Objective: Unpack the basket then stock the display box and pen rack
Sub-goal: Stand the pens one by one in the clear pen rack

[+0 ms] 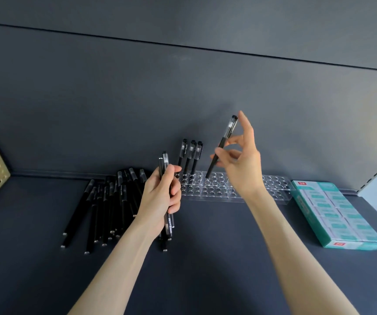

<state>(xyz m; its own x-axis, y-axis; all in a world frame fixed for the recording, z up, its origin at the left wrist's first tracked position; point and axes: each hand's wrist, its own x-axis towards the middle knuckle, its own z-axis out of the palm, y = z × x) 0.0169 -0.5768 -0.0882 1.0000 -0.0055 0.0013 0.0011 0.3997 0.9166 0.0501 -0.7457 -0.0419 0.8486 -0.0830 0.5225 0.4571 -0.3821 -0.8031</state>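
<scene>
— What's nearest?
— Two forearms (119, 264) rising from 6 o'clock. The left hand (162, 196) is curled round a bundle of pens (165, 164), at least two, caps at 12 o'clock.
— And the right hand (239, 160)?
— It pinches one pen (225, 138) by the barrel, with the forefinger straight up beside the cap.
— Which way does that pen point?
— Cap towards 1 o'clock, tip towards 7, right at a back-row hole of the clear rack (273, 194). I can't tell if it's in.
— How many are racked?
— Three pens (189, 158), upright, at the rack's 9 o'clock end.
— What else is there?
— A loose pile (105, 208) on the desk (228, 246) at 9 o'clock of the left hand, roughly a dozen, overlapping too much to count. One teal box (342, 214) lies at 3 o'clock of the rack.
</scene>
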